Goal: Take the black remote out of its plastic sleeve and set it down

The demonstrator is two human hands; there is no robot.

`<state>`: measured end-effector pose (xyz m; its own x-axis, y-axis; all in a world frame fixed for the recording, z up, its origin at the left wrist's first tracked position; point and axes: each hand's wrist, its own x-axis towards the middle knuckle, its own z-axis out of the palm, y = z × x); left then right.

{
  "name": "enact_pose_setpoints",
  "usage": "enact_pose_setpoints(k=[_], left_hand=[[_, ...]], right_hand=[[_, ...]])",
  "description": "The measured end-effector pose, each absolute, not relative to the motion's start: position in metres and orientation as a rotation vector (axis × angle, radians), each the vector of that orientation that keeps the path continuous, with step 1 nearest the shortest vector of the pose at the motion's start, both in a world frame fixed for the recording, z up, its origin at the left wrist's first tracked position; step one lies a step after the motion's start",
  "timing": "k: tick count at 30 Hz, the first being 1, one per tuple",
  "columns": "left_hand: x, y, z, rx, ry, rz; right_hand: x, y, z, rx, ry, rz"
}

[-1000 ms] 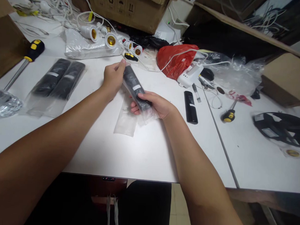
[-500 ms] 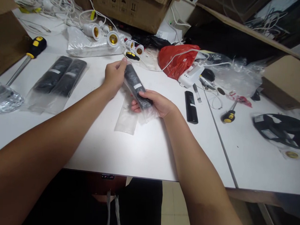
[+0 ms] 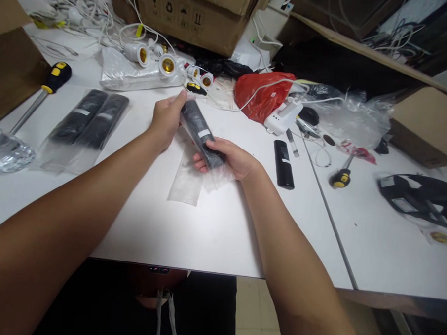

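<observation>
Between my hands a black remote control (image 3: 195, 118) with a white label lies inside a clear plastic sleeve (image 3: 223, 179), tilted over the table. My left hand (image 3: 168, 116) pinches the sleeve at its far end. Lower down, my right hand (image 3: 229, 158) grips the near end, thumb on top and fingers beneath. Under it, a flat plastic sleeve (image 3: 186, 183) rests on the white table (image 3: 191, 235). To the right lies an unwrapped black remote control (image 3: 284, 165). Two more sleeved remote controls (image 3: 90, 119) are side by side at the left.
A large screwdriver (image 3: 51, 83) stands left, beside crumpled clear plastic (image 3: 7, 150). Lamp sockets (image 3: 167, 65), a cardboard box (image 3: 193, 20), a red bag (image 3: 262, 92) and a white power strip (image 3: 284, 118) line the back. Right are a small screwdriver (image 3: 341, 177) and a black coil (image 3: 418, 196).
Both hands keep the same hold on the sleeved remote control, which has shifted only slightly. The whole view has moved a little.
</observation>
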<state>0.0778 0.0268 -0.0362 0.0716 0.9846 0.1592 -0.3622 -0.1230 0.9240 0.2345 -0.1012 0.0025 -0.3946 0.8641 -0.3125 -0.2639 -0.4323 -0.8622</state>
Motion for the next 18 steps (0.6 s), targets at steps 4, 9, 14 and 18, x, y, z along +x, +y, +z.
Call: enact_pose_setpoints(k=[4,9,14,18], left_hand=[[0.0752,0.0204,-0.0303,1.164,0.840,1.454],[0.0717,0.0171,-0.0290,1.269,0.889,1.498],[0.0697,0.0176,-0.0291,1.339,0.959,1.561],[0.0713,0.0206,-0.0295,1.287,0.974,1.503]], right_hand=[[0.2327,-0.1014,0.0048,-1.033,-0.949,1.916],[0.2312,-0.1017,0.0046,-0.998,-0.953,1.931],[0.2309,-0.1023,0.0037,-0.955,-0.982,1.955],[0.2300,-0.1028,0.0054,-0.988,-0.944,1.966]])
